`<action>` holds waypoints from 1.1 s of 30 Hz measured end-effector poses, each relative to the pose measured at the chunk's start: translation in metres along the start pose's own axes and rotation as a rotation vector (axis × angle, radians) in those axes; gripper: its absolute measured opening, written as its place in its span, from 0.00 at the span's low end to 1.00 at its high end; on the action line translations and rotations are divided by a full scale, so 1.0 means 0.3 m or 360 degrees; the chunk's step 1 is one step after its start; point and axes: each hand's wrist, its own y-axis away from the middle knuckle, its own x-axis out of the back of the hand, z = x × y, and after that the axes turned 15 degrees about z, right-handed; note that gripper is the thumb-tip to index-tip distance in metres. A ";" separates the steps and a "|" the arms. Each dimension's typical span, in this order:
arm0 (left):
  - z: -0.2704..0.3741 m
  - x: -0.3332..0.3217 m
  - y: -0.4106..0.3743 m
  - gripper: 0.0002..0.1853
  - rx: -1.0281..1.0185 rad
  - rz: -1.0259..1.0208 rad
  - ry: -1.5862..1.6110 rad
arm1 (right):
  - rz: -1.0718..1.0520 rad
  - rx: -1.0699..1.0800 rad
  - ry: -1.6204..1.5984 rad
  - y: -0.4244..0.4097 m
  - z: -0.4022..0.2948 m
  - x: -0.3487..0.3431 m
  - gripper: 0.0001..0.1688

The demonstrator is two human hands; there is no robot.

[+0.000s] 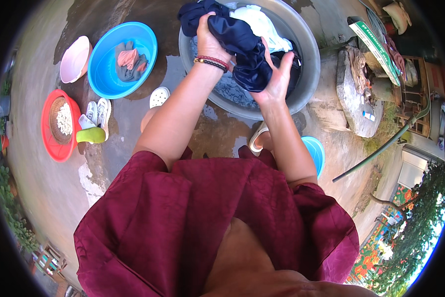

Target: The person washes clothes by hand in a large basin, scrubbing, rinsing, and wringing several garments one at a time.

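Both my hands hold a wet, navy blue garment (241, 37) bunched over a large grey metal basin (309, 81). My left hand (212, 44), with red and black bead bracelets at its wrist, grips the cloth near its middle, thumb on top and fingers hidden beneath. My right hand (276, 83) holds the hanging lower end, its thumb raised off the fabric. Behind the garment a white cloth (261, 28) lies in the basin. Darker fabric (293, 76) shows by the right wall. Rippled water (231, 89) covers the basin's visible bottom.
Left stand a blue basin (96, 68) with grey and pink cloths, a pink basin (72, 61), a red basket (55, 154) holding a wicker tray of white pieces, and shoes (103, 115). Right are a stone slab (350, 100), a hose (374, 157) and a small blue basin (315, 152). The concrete is wet.
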 end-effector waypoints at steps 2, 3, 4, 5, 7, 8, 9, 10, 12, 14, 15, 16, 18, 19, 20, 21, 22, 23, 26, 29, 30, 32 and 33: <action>-0.006 0.029 -0.057 0.18 -0.0238 0.0102 0.0105 | 0.0218 -0.0039 -0.0118 0.049 0.004 -0.023 0.51; -0.012 0.034 -0.085 0.18 -0.0308 0.0148 0.0106 | 0.0252 -0.0068 -0.0290 0.059 -0.020 -0.022 0.45; -0.016 0.036 -0.099 0.17 -0.0382 0.0195 0.0098 | 0.0234 0.0006 -0.0093 0.051 -0.050 -0.010 0.44; -0.021 0.042 -0.111 0.17 -0.0455 0.0242 0.0089 | 0.0216 0.0079 0.0105 0.043 -0.078 0.001 0.43; -0.026 0.037 -0.108 0.15 -0.0448 0.0220 0.0103 | 0.0035 0.0287 0.0305 0.069 -0.095 -0.016 0.38; -0.028 0.036 -0.105 0.15 -0.0429 0.0180 0.0127 | 0.0079 0.0513 0.0603 0.084 -0.081 -0.033 0.37; -0.033 0.027 -0.093 0.14 -0.0407 0.0136 0.0157 | 0.0122 0.0743 0.0909 0.092 -0.071 -0.045 0.36; -0.036 0.018 -0.064 0.15 -0.0299 0.0112 0.0108 | 0.0190 0.1561 0.1608 0.083 -0.053 -0.035 0.33; -0.047 0.005 -0.008 0.16 -0.0078 0.0061 0.0008 | 0.0115 0.2103 0.1894 0.076 -0.044 -0.039 0.19; -0.096 0.027 -0.013 0.16 0.0074 0.0038 -0.0061 | 0.0090 0.2171 0.1831 0.034 -0.061 -0.029 0.07; -0.119 0.046 -0.007 0.16 0.0157 0.0012 -0.0065 | 0.0133 0.2281 0.1981 0.017 -0.080 -0.022 0.04; -0.148 0.060 -0.007 0.16 0.0312 -0.0033 -0.0044 | 0.0196 0.2215 0.1753 -0.010 -0.087 -0.019 0.05; -0.203 0.088 -0.014 0.14 0.0404 -0.0085 0.0002 | 0.0296 0.1464 0.0742 -0.044 -0.063 -0.010 0.08; -0.229 0.093 -0.013 0.12 0.0381 -0.0084 0.0006 | 0.0182 0.1282 0.0487 -0.040 -0.056 -0.017 0.09; -0.236 0.105 -0.016 0.10 0.0405 -0.0013 0.0001 | 0.0162 0.1531 0.0794 -0.038 -0.050 -0.010 0.10; -0.233 0.114 0.002 0.11 0.0372 -0.0158 0.0009 | 0.0139 0.1764 0.1107 -0.029 -0.042 -0.017 0.11; -0.224 0.121 0.027 0.11 0.0337 -0.0303 0.0018 | -0.0077 0.2123 0.1647 0.003 -0.034 -0.022 0.19; -0.226 0.140 0.023 0.12 0.0328 -0.0518 0.0016 | -0.0202 0.2251 0.1764 0.014 -0.035 -0.039 0.21; -0.223 0.154 0.037 0.14 0.0328 -0.0866 0.0140 | -0.0612 0.2638 0.2079 0.028 -0.041 -0.089 0.27; -0.190 0.125 0.002 0.12 0.0546 -0.0764 0.0171 | -0.0629 0.2670 0.1908 -0.016 -0.033 -0.083 0.21; -0.179 0.120 0.007 0.11 0.0615 -0.0682 0.0200 | -0.0457 0.2684 0.1893 -0.037 -0.022 -0.060 0.16; -0.191 0.110 0.005 0.05 0.0211 -0.0193 -0.0014 | -0.0065 0.2386 0.1603 -0.065 0.006 -0.026 0.11; -0.199 0.094 0.036 0.07 -0.0072 0.0049 -0.0090 | 0.0128 0.2212 0.1503 -0.074 0.018 -0.023 0.09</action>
